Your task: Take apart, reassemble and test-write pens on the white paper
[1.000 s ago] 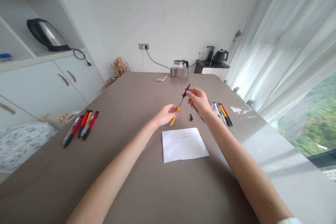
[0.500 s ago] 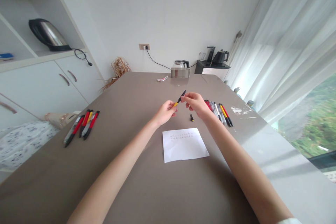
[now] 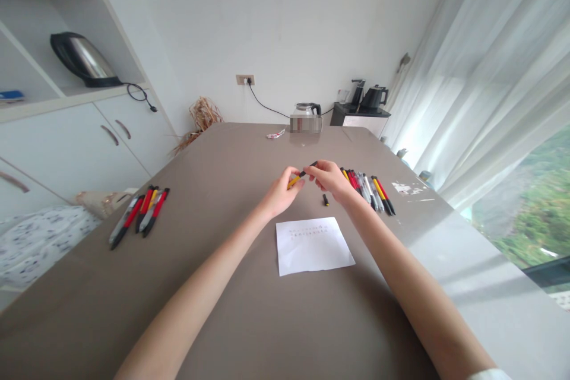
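Note:
A yellow and black pen (image 3: 294,181) is held between both hands above the middle of the table. My left hand (image 3: 281,191) is closed around its yellow barrel. With its fingertips, my right hand (image 3: 328,178) pinches the black end, partly hiding it. Just below the right hand lies a small black piece with a yellow tip (image 3: 326,200), perhaps a pen part. Nearer to me is a white sheet of paper (image 3: 314,247) with faint handwriting along its top.
Several red, yellow, white and black pens (image 3: 371,193) lie right of my right hand. Another group of pens (image 3: 140,217) is at the table's left side. A glass kettle (image 3: 307,108) and a wrapper (image 3: 275,134) are at the far edge. White curtains (image 3: 481,71) hang at right.
The pen has tilted flatter, and more of its yellow barrel shows. My left hand has shifted slightly right and my right hand sits slightly lower, over the pen's black end.

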The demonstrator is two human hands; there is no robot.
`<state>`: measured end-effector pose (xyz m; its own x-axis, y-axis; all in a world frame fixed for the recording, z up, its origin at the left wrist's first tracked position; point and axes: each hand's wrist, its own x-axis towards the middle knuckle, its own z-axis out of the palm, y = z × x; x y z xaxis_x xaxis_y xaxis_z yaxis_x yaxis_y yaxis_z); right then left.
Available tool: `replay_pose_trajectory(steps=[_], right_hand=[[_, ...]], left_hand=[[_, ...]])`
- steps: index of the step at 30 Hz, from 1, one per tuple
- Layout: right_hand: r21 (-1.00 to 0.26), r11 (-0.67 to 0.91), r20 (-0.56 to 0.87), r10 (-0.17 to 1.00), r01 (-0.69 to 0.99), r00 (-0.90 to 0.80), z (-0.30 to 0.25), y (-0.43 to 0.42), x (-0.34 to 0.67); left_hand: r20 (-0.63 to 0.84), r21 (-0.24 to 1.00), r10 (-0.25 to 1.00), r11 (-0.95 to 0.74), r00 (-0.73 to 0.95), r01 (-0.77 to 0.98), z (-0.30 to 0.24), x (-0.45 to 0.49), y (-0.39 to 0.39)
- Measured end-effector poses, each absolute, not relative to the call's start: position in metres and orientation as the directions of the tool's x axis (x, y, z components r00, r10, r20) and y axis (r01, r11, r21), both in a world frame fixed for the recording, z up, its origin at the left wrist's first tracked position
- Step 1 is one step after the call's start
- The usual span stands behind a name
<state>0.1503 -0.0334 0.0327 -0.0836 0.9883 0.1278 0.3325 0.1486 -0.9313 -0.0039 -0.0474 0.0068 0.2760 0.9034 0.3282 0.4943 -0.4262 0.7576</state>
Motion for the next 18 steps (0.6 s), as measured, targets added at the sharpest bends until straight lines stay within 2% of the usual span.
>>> replay_pose_trajectory(steps=[12,18], right_hand=[[-0.939,0.193,0.155,0.977,0.286,-0.15,0.043,-0.037,0.16],[-0.847,0.228,0.201,0.974,0.48,-0.109,0.034,-0.03,0.164]], left_hand=[[0.307,0.687,0.928,-0.369,0.21,0.626,0.01,-0.007,-0.049],[0.282,0.708,0.938,-0.346,0.204,0.615,0.016,-0.006,-0.055]])
